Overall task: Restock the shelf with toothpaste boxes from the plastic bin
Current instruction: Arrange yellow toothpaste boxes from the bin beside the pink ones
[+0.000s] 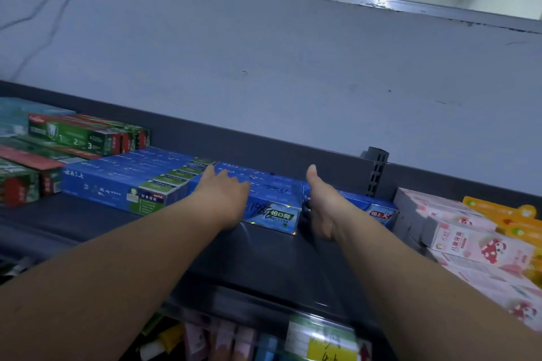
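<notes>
Placement is the step I am reading: both hands are working on a stack of blue toothpaste boxes (pixel 272 211) sitting on the dark shelf (pixel 264 258), between a longer blue row (pixel 123 182) and a single blue box (pixel 378 212). My left hand (pixel 225 196) is lying flat, fingers spread, on the stack's top. My right hand (pixel 322 208) is standing edge-on against its right side, thumb up, with the fingers hidden in the gap, so I cannot tell whether they are curling round anything. The hands are apart, bracketing the stack. I am judging the next move as squaring the stack against its neighbours, then going back to the plastic bin, which is out of view.
</notes>
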`<action>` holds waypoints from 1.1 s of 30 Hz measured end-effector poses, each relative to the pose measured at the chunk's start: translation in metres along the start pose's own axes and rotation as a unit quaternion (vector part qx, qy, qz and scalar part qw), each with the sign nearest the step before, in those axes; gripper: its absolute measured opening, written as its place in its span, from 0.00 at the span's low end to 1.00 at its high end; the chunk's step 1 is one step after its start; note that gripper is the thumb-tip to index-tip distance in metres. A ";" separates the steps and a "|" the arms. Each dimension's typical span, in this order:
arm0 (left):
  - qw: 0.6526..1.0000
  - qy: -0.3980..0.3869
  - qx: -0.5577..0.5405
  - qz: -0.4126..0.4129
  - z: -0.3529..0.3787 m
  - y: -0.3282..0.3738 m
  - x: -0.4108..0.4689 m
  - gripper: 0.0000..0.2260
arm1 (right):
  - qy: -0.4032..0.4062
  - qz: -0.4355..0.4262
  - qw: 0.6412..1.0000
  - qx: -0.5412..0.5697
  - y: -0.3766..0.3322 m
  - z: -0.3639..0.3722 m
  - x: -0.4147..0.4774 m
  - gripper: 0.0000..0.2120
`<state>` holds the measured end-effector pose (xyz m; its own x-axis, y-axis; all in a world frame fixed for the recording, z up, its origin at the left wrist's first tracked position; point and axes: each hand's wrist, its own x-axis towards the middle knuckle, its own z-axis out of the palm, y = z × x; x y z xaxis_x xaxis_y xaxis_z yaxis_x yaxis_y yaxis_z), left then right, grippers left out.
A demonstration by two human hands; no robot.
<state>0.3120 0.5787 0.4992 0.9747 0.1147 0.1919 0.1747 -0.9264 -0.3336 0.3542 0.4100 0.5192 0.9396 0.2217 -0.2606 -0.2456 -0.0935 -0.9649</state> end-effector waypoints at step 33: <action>0.995 0.012 -0.008 -0.101 0.028 -0.157 -0.106 0.30 | -0.146 -0.139 0.926 -0.318 0.031 0.159 -0.044 0.08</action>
<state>0.1849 0.7217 0.5049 0.9163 0.2900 0.2763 0.3640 -0.8907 -0.2722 0.2671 0.5515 0.4955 0.8183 0.5675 -0.0918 0.2738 -0.5252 -0.8058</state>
